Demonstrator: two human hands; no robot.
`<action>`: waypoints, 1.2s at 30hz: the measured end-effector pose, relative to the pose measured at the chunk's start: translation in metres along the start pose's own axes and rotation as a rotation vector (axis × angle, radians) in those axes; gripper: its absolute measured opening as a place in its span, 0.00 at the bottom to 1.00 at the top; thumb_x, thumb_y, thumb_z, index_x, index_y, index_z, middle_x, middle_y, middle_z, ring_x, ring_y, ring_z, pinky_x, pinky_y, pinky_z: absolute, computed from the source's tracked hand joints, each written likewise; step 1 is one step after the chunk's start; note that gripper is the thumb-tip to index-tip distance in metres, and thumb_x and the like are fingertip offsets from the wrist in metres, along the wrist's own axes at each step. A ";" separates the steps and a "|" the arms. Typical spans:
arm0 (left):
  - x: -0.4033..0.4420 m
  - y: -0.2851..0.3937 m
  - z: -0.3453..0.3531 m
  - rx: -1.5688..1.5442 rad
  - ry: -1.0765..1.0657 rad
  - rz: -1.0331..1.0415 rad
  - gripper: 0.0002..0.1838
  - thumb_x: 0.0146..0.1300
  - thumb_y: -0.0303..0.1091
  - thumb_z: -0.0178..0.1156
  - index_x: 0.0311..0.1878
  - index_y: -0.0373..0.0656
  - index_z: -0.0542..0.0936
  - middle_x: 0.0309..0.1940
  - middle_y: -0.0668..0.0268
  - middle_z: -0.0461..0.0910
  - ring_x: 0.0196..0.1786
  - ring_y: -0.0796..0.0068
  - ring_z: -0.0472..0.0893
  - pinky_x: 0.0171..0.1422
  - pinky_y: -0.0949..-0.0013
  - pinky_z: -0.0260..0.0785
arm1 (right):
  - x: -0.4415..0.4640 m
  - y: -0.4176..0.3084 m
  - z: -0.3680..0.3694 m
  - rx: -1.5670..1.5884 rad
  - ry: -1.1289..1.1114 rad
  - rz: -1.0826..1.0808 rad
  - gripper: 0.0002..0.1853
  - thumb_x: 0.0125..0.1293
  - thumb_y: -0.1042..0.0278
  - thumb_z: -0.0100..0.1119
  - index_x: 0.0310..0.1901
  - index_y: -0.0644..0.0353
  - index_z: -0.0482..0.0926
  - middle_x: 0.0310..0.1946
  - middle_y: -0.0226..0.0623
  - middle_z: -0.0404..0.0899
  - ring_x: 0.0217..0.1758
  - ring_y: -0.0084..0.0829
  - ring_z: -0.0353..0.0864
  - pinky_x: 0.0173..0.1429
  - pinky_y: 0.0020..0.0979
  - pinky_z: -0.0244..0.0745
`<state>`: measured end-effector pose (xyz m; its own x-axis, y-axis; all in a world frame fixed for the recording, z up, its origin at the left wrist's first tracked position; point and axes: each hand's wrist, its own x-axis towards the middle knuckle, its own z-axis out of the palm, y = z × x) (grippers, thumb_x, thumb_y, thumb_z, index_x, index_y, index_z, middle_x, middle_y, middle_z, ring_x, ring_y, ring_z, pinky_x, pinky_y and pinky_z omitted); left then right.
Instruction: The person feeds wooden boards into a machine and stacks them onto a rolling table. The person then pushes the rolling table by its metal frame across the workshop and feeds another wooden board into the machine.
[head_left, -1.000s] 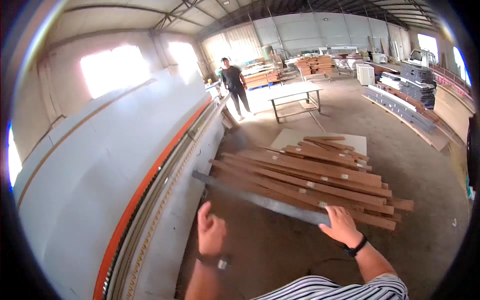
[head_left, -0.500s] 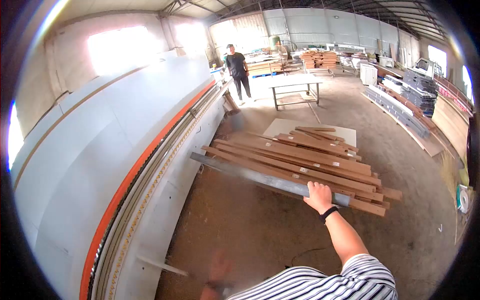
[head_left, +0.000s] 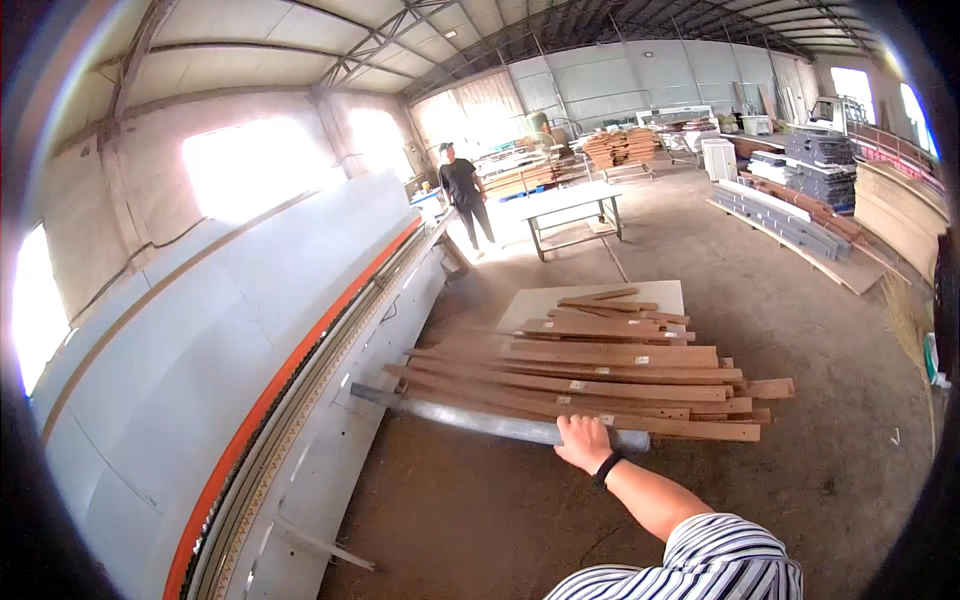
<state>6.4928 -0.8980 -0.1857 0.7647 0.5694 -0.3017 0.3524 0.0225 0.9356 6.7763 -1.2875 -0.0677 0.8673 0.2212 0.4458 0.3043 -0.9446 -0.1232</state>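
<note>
My right hand is wrapped round a long grey bar close to its right end; a black band circles the wrist. The bar runs leftward to the side of the long white machine. Just beyond it lie several brown boards in a loose, uneven stack, some with small white labels. Under the far boards a pale sheet shows. My left hand is out of the frame.
A person in dark clothes stands beyond the machine's far end. To their right is a white-topped table with metal legs. Stacks of grey panels and long strips lie at the right. An orange strip edges the machine.
My left hand, earlier raised and then blurred low down, has left the view. The right hand has closed round the bar. The view has shifted, and the bar appears lower and further left.
</note>
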 end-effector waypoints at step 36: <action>-0.912 -0.452 0.107 -0.648 0.878 -0.372 0.07 0.63 0.24 0.52 0.28 0.45 0.72 0.18 0.74 0.65 0.19 0.78 0.64 0.22 0.67 0.56 | -0.306 0.072 -0.169 0.037 -0.379 -0.302 0.43 0.59 0.28 0.61 0.59 0.64 0.78 0.54 0.57 0.82 0.60 0.53 0.81 0.63 0.49 0.73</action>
<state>5.6938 -1.5157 -0.3528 -0.0575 0.8092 -0.5848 -0.0602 0.5819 0.8111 6.4665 -1.4641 -0.0627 0.8184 0.5634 0.1131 0.5723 -0.8168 -0.0722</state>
